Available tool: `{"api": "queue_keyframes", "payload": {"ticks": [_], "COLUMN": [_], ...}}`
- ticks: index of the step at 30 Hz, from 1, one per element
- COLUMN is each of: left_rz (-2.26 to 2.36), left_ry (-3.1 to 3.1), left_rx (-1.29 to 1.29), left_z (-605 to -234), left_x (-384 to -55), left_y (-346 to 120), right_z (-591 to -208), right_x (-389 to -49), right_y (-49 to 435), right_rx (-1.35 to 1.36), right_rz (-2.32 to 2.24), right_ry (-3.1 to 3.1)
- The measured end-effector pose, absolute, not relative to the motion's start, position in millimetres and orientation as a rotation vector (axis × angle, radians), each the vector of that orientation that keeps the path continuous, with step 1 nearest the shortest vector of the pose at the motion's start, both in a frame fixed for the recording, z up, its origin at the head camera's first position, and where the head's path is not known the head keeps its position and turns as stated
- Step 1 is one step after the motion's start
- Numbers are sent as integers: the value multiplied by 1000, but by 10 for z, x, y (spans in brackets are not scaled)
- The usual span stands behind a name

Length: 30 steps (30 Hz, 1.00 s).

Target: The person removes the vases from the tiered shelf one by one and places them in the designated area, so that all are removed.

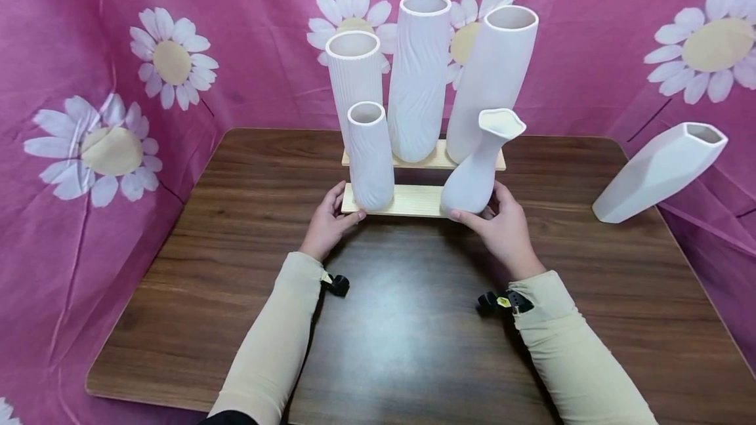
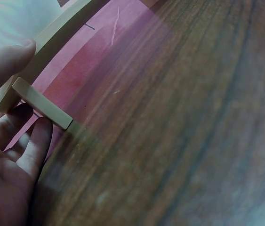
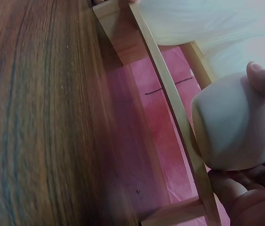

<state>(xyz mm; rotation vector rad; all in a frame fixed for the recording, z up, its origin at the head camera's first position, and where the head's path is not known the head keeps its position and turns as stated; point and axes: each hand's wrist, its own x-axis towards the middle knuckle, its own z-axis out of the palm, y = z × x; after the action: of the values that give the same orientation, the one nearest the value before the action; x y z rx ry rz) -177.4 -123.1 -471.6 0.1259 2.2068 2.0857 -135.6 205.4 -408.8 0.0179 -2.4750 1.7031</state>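
Observation:
A two-step wooden stand (image 1: pixel 413 201) carries several white vases. On its front step are a small rippled vase (image 1: pixel 371 156) at the left and a flared-neck vase (image 1: pixel 475 176) at the right. My left hand (image 1: pixel 332 220) grips the left end of the front step; in the left wrist view the thumb lies on top of the board (image 2: pixel 52 44) and fingers bend beneath. With my right hand (image 1: pixel 504 231) I hold the flared-neck vase low down, thumb in front and fingers around its far side. The right wrist view shows that vase's rounded base (image 3: pixel 236 122) at the board's edge.
Behind, on the rear step, stand a ribbed vase (image 1: pixel 356 84), a tall wavy vase (image 1: pixel 419 77) and a wide smooth vase (image 1: pixel 493 77). A faceted white vase (image 1: pixel 658 172) stands near the right edge of the brown table (image 1: pixel 236 248). Pink flowered cloth (image 1: pixel 254 71) hangs around the table.

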Motion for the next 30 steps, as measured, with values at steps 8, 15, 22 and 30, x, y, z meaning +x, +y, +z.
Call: {"api": "queue_keyframes", "payload": {"ticks": [8,15,22,30], "left_rz": [2086,2083,2091,2093], "left_ry": [2218,2228,2217,2224], "left_rx": [123,125,128,134], "left_z": [-4712,-4719,-4715,-4707], "left_x": [-1760,-1764,-1760,-1760], "left_y": [-1227,-1232,-1217,-1214], "right_z": [-4073,-4034,-4042,-4062], "right_x": [-1305,-1263,-1205,-1143], "right_y": [2163,2217,2290,2399], "right_rx": [-10,-3,8,-46], "right_rz": [1613,1612,1638,1610], "right_ry": [-2473,-2462,-2423,-2411]}}
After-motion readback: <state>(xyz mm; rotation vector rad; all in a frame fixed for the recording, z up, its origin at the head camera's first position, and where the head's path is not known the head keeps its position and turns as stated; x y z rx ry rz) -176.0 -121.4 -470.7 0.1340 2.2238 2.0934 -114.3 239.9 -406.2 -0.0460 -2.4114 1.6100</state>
